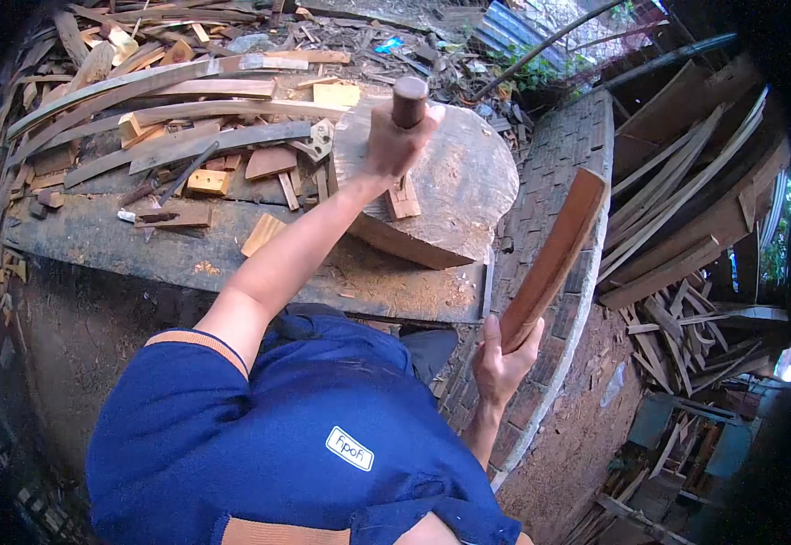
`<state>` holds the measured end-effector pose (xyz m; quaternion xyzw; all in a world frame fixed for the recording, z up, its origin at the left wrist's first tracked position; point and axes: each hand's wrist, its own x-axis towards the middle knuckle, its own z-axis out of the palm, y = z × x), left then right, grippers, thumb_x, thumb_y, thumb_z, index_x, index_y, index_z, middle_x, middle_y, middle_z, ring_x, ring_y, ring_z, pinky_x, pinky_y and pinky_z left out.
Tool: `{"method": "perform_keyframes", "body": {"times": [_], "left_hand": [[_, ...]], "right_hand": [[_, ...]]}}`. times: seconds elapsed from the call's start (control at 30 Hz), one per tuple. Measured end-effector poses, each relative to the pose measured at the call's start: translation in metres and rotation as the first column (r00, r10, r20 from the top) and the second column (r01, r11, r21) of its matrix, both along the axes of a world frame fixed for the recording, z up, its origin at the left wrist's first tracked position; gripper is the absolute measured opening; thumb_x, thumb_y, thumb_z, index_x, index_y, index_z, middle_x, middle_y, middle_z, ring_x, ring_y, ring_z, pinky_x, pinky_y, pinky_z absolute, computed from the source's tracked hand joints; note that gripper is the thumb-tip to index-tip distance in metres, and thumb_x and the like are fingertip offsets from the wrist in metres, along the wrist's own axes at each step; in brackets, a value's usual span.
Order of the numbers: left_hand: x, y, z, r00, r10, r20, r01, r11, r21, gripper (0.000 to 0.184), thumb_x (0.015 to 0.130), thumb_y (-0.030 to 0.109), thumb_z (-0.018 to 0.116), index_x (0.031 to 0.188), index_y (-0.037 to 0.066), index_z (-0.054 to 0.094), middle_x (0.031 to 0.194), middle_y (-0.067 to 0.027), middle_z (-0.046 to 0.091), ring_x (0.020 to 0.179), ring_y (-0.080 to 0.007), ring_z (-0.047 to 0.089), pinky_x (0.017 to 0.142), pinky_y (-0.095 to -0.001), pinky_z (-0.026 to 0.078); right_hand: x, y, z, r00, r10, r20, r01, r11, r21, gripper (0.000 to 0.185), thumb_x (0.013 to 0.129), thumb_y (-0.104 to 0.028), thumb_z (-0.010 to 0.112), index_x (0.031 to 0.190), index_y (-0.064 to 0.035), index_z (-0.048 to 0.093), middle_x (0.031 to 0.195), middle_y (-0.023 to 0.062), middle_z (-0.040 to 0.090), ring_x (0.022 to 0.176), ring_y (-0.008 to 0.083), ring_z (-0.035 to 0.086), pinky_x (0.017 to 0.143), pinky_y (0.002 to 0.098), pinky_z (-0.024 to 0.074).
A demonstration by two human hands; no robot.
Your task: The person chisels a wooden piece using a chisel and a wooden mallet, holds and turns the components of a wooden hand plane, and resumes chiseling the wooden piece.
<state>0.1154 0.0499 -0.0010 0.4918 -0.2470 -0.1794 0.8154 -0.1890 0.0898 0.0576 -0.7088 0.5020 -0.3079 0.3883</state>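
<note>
My left hand [395, 141] is closed round the dark, round wooden handle [411, 102] of what looks like a chisel, held upright. Its lower part is mostly hidden behind my fist. Just below the fist, a small reddish wood block [403, 200] lies on a thick round of tree trunk [459, 186]. To the right, my right hand [509, 363] grips the lower end of a long, slightly curved wooden bar [554, 254]. The bar is raised at a slant, clear of the trunk round, with its far end up and to the right.
The trunk round stands on a worn plank bench [95, 250] strewn with sawdust. Curved wood strips [223, 136] and a yellowish block [209, 182] lie on the left. A low brick wall [541, 173] runs along the right, with stacked boards [686, 245] beyond it.
</note>
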Motion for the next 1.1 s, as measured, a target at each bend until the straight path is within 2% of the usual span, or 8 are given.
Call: {"method": "perform_keyframes", "body": {"times": [0.2, 0.27, 0.33, 0.37, 0.83, 0.9, 1.0, 1.1], "left_hand": [[-0.031, -0.01, 0.007, 0.896, 0.113, 0.429, -0.104, 0.994, -0.045, 0.014, 0.076, 0.015, 0.072, 0.08, 0.004, 0.064, 0.065, -0.0088, 0.067, 0.058, -0.0138, 0.065, 0.052, -0.0305, 0.048], [-0.04, -0.005, 0.008, 0.847, 0.0, 0.532, -0.047, 0.996, 0.075, 0.023, 0.071, 0.025, 0.076, 0.081, 0.01, 0.062, 0.065, -0.0144, 0.063, 0.06, -0.0321, 0.065, 0.053, -0.0387, 0.05], [-0.046, -0.006, 0.005, 0.704, 0.054, 0.708, -0.115, 0.993, 0.039, 0.022, 0.069, 0.014, 0.077, 0.08, 0.007, 0.059, 0.064, -0.0106, 0.06, 0.056, -0.0242, 0.063, 0.05, -0.0327, 0.046], [-0.05, -0.005, 0.006, 0.72, 0.028, 0.693, -0.105, 0.992, 0.068, 0.026, 0.068, 0.026, 0.077, 0.079, 0.012, 0.059, 0.065, -0.0124, 0.062, 0.063, -0.0316, 0.065, 0.054, -0.0404, 0.05], [-0.071, -0.008, 0.003, 0.694, -0.108, 0.712, -0.006, 0.988, 0.155, 0.024, 0.063, 0.023, 0.075, 0.079, 0.013, 0.06, 0.068, -0.0092, 0.065, 0.066, -0.029, 0.067, 0.059, -0.0401, 0.052], [-0.071, -0.01, 0.002, 0.698, -0.107, 0.708, -0.008, 0.987, 0.158, 0.024, 0.063, 0.023, 0.076, 0.079, 0.013, 0.06, 0.068, -0.0096, 0.065, 0.066, -0.0293, 0.067, 0.059, -0.0403, 0.052], [-0.069, -0.013, 0.0, 0.697, -0.076, 0.713, -0.017, 0.992, 0.122, 0.032, 0.061, 0.018, 0.078, 0.082, 0.01, 0.056, 0.07, -0.011, 0.064, 0.067, -0.0315, 0.066, 0.058, -0.0383, 0.051], [-0.067, -0.014, -0.001, 0.702, -0.058, 0.71, -0.031, 0.993, 0.111, 0.033, 0.061, 0.019, 0.079, 0.083, 0.01, 0.057, 0.072, -0.0114, 0.065, 0.068, -0.0316, 0.066, 0.058, -0.0382, 0.051]], "right_hand": [[0.012, -0.004, 0.007, 0.999, 0.026, 0.037, -0.026, 1.0, -0.016, 0.038, 0.081, -0.02, 0.073, 0.105, -0.0009, 0.05, 0.084, 0.0064, 0.056, 0.076, 0.0156, 0.052, 0.073, 0.0299, 0.0447], [0.018, -0.005, 0.009, 0.998, 0.036, 0.043, -0.034, 0.997, -0.065, 0.037, 0.081, -0.02, 0.073, 0.104, -0.0008, 0.05, 0.084, 0.0063, 0.055, 0.077, 0.0157, 0.051, 0.073, 0.0297, 0.0442], [0.02, -0.007, 0.008, 0.997, 0.05, 0.051, -0.045, 0.993, -0.109, 0.037, 0.081, -0.02, 0.073, 0.103, -0.0008, 0.05, 0.084, 0.0063, 0.055, 0.077, 0.0157, 0.051, 0.073, 0.0296, 0.0437], [0.019, -0.008, 0.006, 0.998, 0.042, 0.041, -0.038, 0.996, -0.086, 0.038, 0.081, -0.02, 0.073, 0.103, -0.0005, 0.05, 0.085, 0.0062, 0.054, 0.078, 0.016, 0.051, 0.073, 0.0296, 0.0438], [0.016, -0.011, -0.001, 1.0, 0.015, -0.028, -0.015, 1.0, -0.007, 0.04, 0.08, -0.018, 0.073, 0.107, -0.0005, 0.05, 0.086, 0.0063, 0.054, 0.079, 0.0161, 0.051, 0.074, 0.0301, 0.0442], [0.013, -0.015, -0.008, 0.996, 0.094, -0.01, -0.095, 0.99, -0.105, 0.031, 0.085, -0.014, 0.07, 0.103, -0.0034, 0.048, 0.074, 0.0007, 0.051, 0.059, 0.009, 0.051, 0.053, 0.0233, 0.0402], [0.014, -0.017, -0.011, 0.994, 0.107, -0.025, -0.109, 0.984, -0.14, 0.031, 0.085, -0.014, 0.07, 0.104, -0.0033, 0.048, 0.074, 0.0008, 0.051, 0.059, 0.0091, 0.051, 0.052, 0.0234, 0.0399], [0.019, -0.012, -0.003, 0.999, 0.046, -0.009, -0.046, 0.999, -0.019, 0.038, 0.08, -0.017, 0.073, 0.106, -0.001, 0.05, 0.083, 0.0053, 0.054, 0.076, 0.0152, 0.051, 0.072, 0.0295, 0.0443]]}}
